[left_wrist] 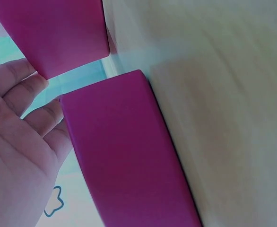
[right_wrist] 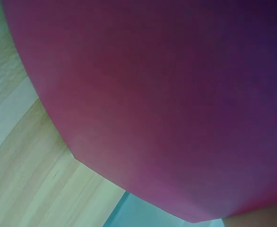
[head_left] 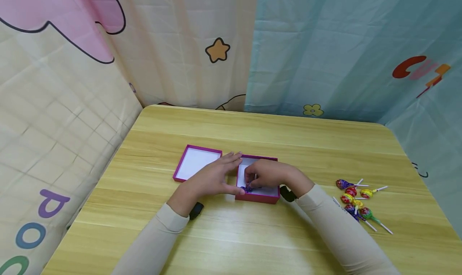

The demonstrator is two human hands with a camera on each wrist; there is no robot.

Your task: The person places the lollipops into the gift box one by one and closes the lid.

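A magenta box (head_left: 257, 199) with a white inside stands mid-table in the head view. My right hand (head_left: 268, 174) reaches down into it, fingers curled, pinching a purple-wrapped lollipop (head_left: 247, 188) near the box's left side. At the left rim is my left hand (head_left: 216, 176), thumb and fingers spread, with fingertips right at the edge. In the left wrist view, the fingers (left_wrist: 27, 92) lie by the corners of the box (left_wrist: 65, 38) and its lid (left_wrist: 115, 146). The box's outer wall (right_wrist: 129, 104) fills most of the right wrist view, hiding my right fingers.
The lid (head_left: 196, 162) lies white side up, left of the box and partly behind my left hand. Several lollipops (head_left: 365, 213) in purple, red, yellow and green wrappers are piled on the table's right side. Printed curtains (head_left: 187, 66) hang behind the wooden table (head_left: 234, 235).
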